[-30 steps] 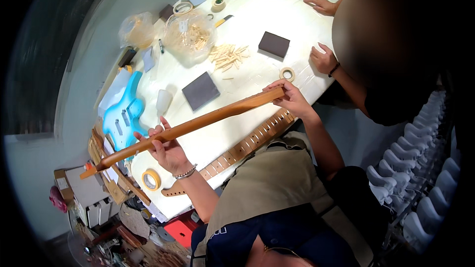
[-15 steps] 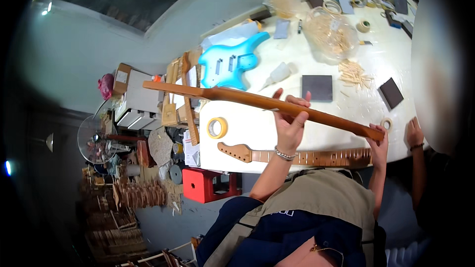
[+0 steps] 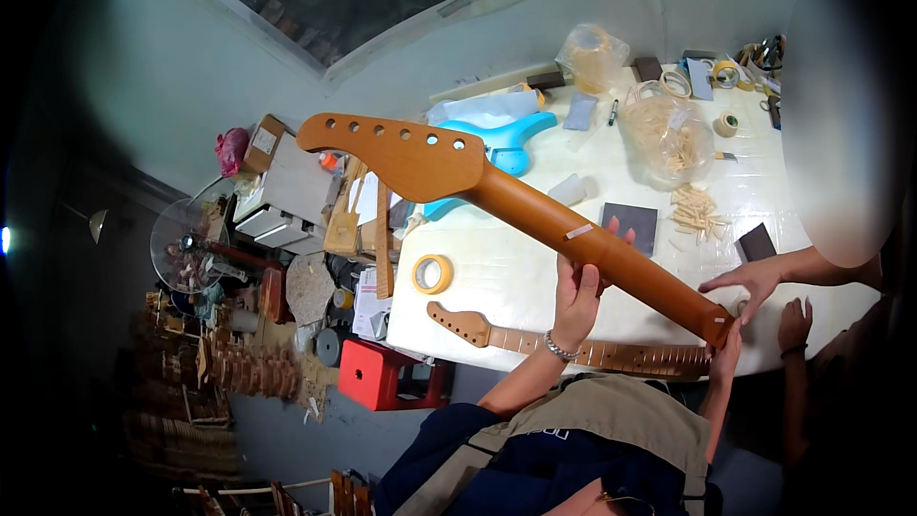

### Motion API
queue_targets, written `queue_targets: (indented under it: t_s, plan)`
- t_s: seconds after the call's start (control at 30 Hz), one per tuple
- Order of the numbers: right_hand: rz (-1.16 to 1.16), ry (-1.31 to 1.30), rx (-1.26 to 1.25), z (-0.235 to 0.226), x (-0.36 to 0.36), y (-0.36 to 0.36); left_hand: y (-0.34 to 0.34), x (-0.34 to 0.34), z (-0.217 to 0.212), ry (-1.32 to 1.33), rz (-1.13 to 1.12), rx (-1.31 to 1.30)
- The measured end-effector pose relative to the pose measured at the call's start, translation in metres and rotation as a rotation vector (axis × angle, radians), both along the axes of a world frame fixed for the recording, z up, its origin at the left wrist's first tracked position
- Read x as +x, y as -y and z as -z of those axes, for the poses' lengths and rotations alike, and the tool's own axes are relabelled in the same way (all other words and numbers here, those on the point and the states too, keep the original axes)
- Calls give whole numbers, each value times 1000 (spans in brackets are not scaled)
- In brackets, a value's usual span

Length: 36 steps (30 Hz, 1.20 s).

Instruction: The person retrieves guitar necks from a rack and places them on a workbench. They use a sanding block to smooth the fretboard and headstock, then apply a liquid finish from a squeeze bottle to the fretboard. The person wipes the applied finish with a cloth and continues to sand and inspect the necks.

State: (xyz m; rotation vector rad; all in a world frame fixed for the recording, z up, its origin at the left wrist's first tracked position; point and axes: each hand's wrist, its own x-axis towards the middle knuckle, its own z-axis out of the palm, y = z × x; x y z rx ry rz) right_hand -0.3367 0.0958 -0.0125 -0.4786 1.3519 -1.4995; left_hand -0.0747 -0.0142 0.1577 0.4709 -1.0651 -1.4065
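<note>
My left hand (image 3: 576, 311) supports a brown wooden guitar neck (image 3: 544, 215) around its middle, thumb on the near side and fingertips showing beyond. At the heel end, my right hand (image 3: 726, 355) grips the same neck, its fingers partly hidden. The neck's rounded back and broad headstock, pierced by several tuner holes, face up. Two pale strips show on its back. Another person's hand (image 3: 755, 279) reaches to the heel with fingers apart. Below lies a second guitar neck (image 3: 602, 352), frets up, on the white table.
A blue guitar body (image 3: 511, 141) lies behind the raised headstock. Yellow tape (image 3: 433, 273), a dark flat block (image 3: 630, 225), wooden pegs (image 3: 697, 215) and a plastic bag (image 3: 659, 139) sit on the table. A red stool (image 3: 373, 375) stands at the near left. Another person's second hand (image 3: 793, 327) is far right.
The held neck has turned from edge-on to show its back and the headstock's flat face, and appears closer. Another person's hand has come in from the right to the heel.
</note>
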Motion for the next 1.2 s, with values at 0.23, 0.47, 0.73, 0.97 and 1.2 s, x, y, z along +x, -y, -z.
queue_targets:
  t_s: [0.23, 0.47, 0.73, 0.97, 1.2]
  plan:
    - [88, 48, -80, 5, -6, -8, -5, -1, -4, -27, 23, -47]
    - [298, 299, -411, -43, -35, 1, 3, -4, -24, -100, 26, -44]
    - [127, 269, -428, -99, -10, 4, -3, -46, -74, -90, 162, -17]
    - [51, 181, -357, -106, 8, -8, -6, -76, -76, 97, 311, -221]
    - [-552, 474, -464, -117, 83, 17, -41, -89, -64, -96, 849, -142]
